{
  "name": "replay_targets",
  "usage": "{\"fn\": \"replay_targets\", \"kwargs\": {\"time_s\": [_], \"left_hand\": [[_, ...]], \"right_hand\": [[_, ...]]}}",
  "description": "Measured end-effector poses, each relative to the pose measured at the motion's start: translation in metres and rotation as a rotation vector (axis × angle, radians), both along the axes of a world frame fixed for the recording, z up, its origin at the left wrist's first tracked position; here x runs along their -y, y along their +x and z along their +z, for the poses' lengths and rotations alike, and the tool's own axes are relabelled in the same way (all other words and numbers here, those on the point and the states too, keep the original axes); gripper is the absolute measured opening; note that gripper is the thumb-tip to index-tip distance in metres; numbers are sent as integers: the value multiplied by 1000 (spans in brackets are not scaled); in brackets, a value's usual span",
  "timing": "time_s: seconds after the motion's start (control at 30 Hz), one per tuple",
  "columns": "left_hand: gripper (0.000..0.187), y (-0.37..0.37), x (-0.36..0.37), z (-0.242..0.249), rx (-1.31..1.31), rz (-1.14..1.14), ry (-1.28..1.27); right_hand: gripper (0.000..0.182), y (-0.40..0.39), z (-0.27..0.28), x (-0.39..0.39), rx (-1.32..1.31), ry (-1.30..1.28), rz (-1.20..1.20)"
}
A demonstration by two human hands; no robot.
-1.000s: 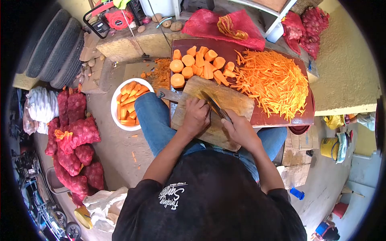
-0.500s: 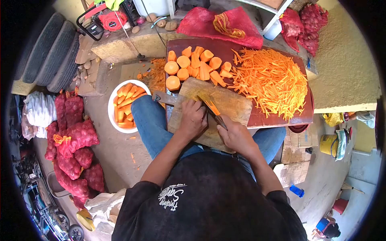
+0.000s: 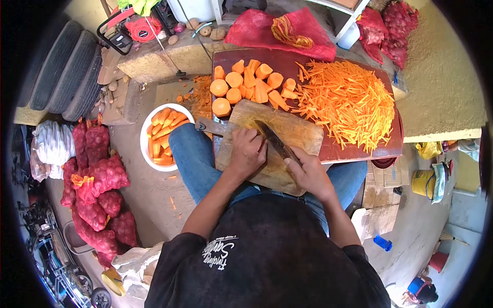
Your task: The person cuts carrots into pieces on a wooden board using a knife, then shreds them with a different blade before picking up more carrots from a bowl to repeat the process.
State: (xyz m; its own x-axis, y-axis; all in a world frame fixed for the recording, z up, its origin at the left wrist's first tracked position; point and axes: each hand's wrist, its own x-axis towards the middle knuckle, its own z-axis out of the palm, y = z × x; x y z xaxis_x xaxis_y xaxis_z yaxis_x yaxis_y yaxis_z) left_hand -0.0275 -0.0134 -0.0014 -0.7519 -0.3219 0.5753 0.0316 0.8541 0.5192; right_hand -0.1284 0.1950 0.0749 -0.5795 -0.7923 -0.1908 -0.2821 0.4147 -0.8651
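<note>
My right hand point(image 3: 308, 172) is closed round the handle of a dark-bladed knife point(image 3: 275, 139), whose tip points up and left over a worn wooden cutting board point(image 3: 300, 136). On the board's left part rests my left hand point(image 3: 247, 153), fingers curled in; whatever they hold is hidden. Another blade point(image 3: 209, 126) sticks out past the board's left edge. Behind the board, peeled carrot chunks point(image 3: 234, 79) stand on a dark red table point(image 3: 287, 55). A large heap of carrot sticks point(image 3: 349, 105) lies to the right.
A white basin point(image 3: 145, 136) of carrot pieces stands on the floor left of my knee. Further left are red net sacks point(image 3: 102, 177) and tyres point(image 3: 64, 69). A red net point(image 3: 313, 38) lies behind the table. At the lower right edge another person point(image 3: 426, 292) is partly visible.
The knife has swung left with its blade now flat above the board, and the orange strips that were beside the blade no longer show there. My left hand has hardly moved.
</note>
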Motion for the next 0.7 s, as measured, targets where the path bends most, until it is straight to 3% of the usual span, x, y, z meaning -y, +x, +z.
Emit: {"fn": "replay_targets", "kwargs": {"time_s": [0.2, 0.3, 0.5, 0.7], "left_hand": [[11, 0, 1, -4, 42, -11, -20], [11, 0, 3, -4, 30, -16, -13], [13, 1, -2, -2, 36, 1, 12], [15, 2, -1, -3, 46, -5, -30]], "right_hand": [[41, 14, 4, 7, -236, 152, 101], [40, 17, 10, 3, -286, 67, 112], [38, 14, 31, 3, -196, 127, 51], [42, 11, 5, 7, -247, 191, 120]]}}
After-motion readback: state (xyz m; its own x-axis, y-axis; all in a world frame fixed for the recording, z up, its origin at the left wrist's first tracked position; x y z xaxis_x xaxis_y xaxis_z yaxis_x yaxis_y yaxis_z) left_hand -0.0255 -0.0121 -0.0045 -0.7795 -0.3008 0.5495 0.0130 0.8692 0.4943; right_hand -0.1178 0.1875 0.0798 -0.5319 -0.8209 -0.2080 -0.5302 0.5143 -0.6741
